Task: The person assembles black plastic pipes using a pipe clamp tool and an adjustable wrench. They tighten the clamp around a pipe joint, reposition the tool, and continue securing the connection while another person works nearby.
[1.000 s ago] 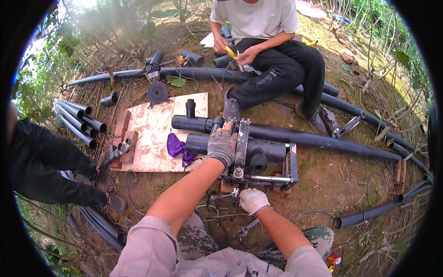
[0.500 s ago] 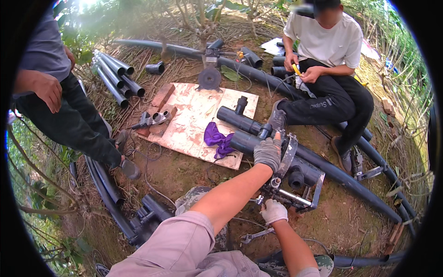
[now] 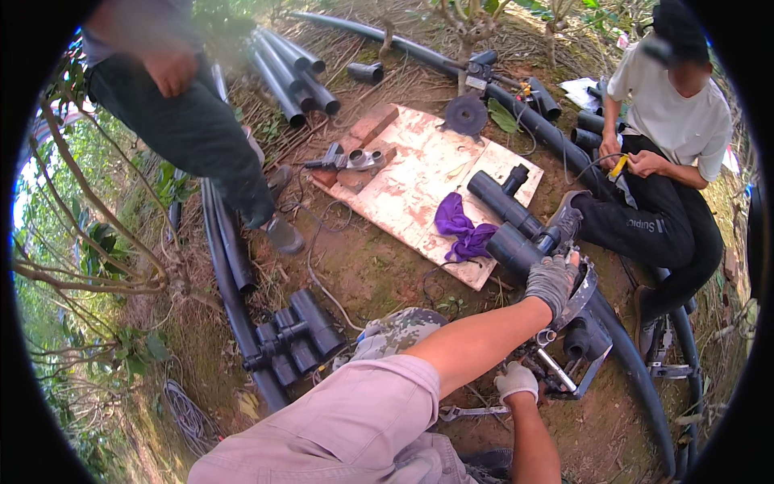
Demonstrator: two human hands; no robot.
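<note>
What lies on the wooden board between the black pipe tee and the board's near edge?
In the head view, a crumpled purple cloth lies on the wooden board, between the black pipe tee and the board's near edge.

A metal pipe clamp frame [image 3: 576, 339] (grey, on bare dirt) grips the black pipe [image 3: 516, 246].

Soft daylight, fisheye-bent edges, blurred upper corners

Grey work glove on left grip [image 3: 551, 281], white glove on right grip [image 3: 516, 381], khaki trousers, bare forearms
</note>
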